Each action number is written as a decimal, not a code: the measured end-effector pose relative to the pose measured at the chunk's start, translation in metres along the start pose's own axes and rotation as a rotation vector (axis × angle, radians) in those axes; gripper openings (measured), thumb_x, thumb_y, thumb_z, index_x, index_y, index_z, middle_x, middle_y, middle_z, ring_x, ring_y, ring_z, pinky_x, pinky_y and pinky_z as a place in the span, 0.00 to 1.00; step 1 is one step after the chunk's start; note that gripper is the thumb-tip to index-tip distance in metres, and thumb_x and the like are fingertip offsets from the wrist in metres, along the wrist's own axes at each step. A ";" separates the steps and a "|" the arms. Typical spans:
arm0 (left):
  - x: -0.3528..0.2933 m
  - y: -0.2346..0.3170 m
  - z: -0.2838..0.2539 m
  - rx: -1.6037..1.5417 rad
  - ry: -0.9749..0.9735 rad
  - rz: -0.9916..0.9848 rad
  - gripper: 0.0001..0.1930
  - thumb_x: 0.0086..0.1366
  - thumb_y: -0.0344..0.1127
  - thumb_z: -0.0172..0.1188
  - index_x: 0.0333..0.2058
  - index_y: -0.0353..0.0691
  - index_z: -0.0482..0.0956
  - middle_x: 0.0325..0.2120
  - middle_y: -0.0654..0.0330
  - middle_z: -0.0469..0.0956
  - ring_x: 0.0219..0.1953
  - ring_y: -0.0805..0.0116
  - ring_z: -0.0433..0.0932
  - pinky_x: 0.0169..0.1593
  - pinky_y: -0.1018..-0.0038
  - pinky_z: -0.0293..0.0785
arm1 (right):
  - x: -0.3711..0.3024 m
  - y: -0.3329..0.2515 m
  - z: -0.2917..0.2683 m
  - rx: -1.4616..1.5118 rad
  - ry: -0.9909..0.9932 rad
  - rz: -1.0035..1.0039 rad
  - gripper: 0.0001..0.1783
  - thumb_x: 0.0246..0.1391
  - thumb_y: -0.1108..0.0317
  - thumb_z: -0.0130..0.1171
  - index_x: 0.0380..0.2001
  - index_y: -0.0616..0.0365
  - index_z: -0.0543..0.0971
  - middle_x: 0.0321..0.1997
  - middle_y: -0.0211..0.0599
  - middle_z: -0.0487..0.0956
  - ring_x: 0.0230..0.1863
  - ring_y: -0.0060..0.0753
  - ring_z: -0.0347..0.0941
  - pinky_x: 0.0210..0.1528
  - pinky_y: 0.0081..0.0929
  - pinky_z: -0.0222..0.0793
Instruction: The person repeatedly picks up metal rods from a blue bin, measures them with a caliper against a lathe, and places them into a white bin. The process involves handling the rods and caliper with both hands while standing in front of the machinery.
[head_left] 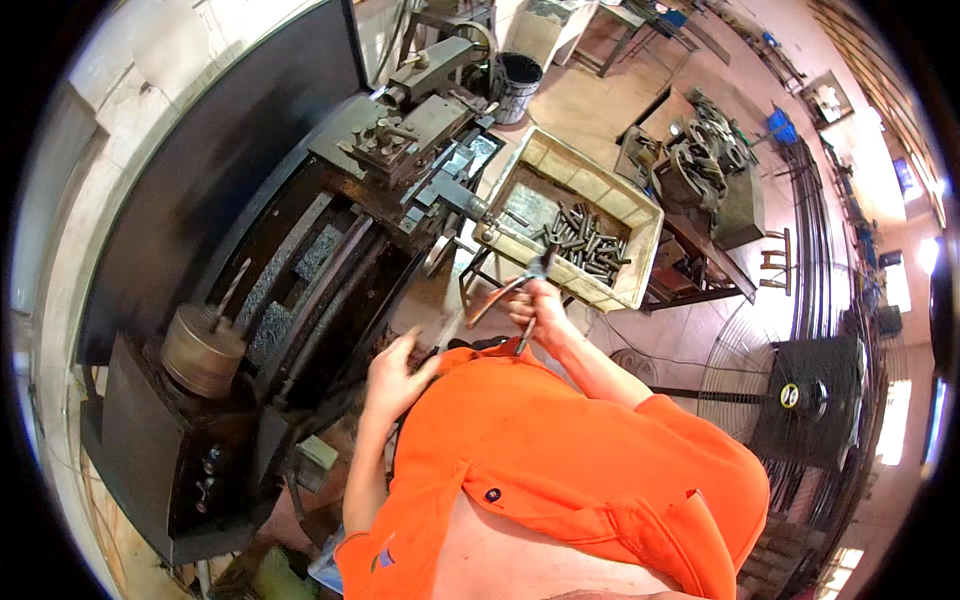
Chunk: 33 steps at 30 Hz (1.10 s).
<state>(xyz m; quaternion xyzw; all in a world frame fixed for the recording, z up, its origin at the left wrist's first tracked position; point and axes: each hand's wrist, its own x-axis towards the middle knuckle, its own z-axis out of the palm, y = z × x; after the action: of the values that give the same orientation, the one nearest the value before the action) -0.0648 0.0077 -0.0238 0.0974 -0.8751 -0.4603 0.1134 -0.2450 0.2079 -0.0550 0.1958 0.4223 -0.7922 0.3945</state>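
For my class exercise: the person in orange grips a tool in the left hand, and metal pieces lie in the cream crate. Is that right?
Not quite: the head view shows the tool in the right hand. Metal pieces do lie in the cream crate.

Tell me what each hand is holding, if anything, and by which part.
The right hand holds a plier-like tool by its handle end; blur hides the exact grip. The left hand holds nothing visible.
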 end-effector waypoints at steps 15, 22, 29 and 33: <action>-0.277 -0.016 -0.033 -0.008 0.847 -1.037 0.15 0.51 0.37 0.60 0.34 0.32 0.75 0.22 0.50 0.77 0.24 0.65 0.75 0.30 0.69 0.70 | 0.070 0.002 -0.045 0.147 -0.095 0.529 0.29 0.53 0.51 0.46 0.45 0.70 0.66 0.52 0.59 0.67 0.13 0.14 0.57 0.15 0.11 0.58; -0.401 -0.022 0.038 0.144 1.046 -1.447 0.20 0.47 0.38 0.59 0.38 0.31 0.75 0.21 0.47 0.76 0.27 0.60 0.78 0.32 0.69 0.72 | 0.078 0.062 0.013 -0.266 -0.474 0.848 0.31 0.44 0.59 0.61 0.48 0.69 0.66 0.41 0.39 0.71 0.17 0.10 0.55 0.19 0.08 0.55; -0.396 -0.057 0.077 0.355 0.379 -1.612 0.16 0.47 0.44 0.60 0.31 0.38 0.76 0.32 0.49 0.77 0.36 0.51 0.77 0.38 0.61 0.73 | 0.093 0.078 0.031 -0.371 -0.242 0.814 0.25 0.50 0.58 0.44 0.47 0.67 0.68 0.49 0.50 0.71 0.11 0.14 0.54 0.14 0.12 0.56; -0.397 -0.067 0.074 0.406 0.208 -1.572 0.14 0.46 0.41 0.59 0.28 0.38 0.77 0.28 0.51 0.77 0.34 0.52 0.77 0.36 0.61 0.73 | 0.078 0.080 0.039 -0.439 -0.275 0.819 0.25 0.49 0.59 0.46 0.48 0.64 0.67 0.50 0.47 0.70 0.13 0.14 0.55 0.17 0.13 0.57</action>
<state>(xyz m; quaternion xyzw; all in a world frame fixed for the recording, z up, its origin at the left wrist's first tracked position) 0.2974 0.1378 -0.1631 0.7434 -0.6026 -0.2266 -0.1814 -0.2285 0.1135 -0.1246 0.1518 0.4115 -0.4826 0.7581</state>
